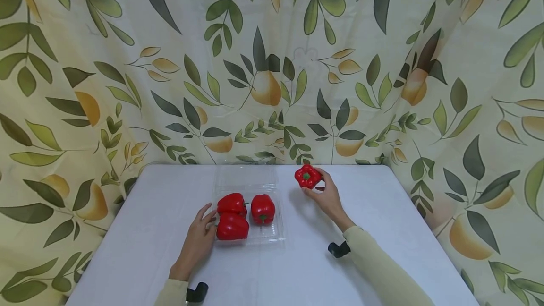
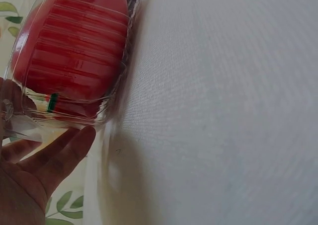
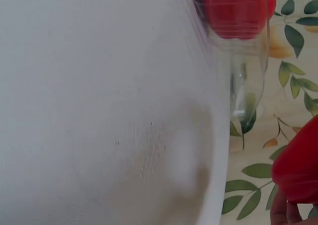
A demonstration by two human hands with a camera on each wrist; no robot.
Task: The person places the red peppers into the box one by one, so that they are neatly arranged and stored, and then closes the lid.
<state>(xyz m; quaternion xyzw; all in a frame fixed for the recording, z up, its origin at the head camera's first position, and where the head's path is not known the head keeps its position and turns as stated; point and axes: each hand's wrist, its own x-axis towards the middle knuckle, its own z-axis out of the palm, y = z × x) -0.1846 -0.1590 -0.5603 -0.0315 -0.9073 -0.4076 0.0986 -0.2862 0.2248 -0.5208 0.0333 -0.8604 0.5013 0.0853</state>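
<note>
A red bell pepper (image 1: 307, 176) with its green stem end showing is gripped by my right hand (image 1: 329, 199), raised above the back of the table, right of a clear plastic clamshell box (image 1: 267, 236). Three more red peppers lie in the box: two at its left, one behind the other (image 1: 232, 203), and a single one (image 1: 262, 209) at its right. Fairly straight fingers of my left hand (image 1: 197, 237) touch the box's left side, as the left wrist view also shows. In the right wrist view the held pepper (image 3: 300, 165) is partly cut off.
The box's transparent lid (image 1: 246, 176) lies folded back toward the table's far edge. A white cloth covers the table (image 1: 340, 277). Behind it hangs a leaf-patterned curtain (image 1: 263, 122). Dark wrist-worn devices (image 1: 339, 249) sit near both sleeves.
</note>
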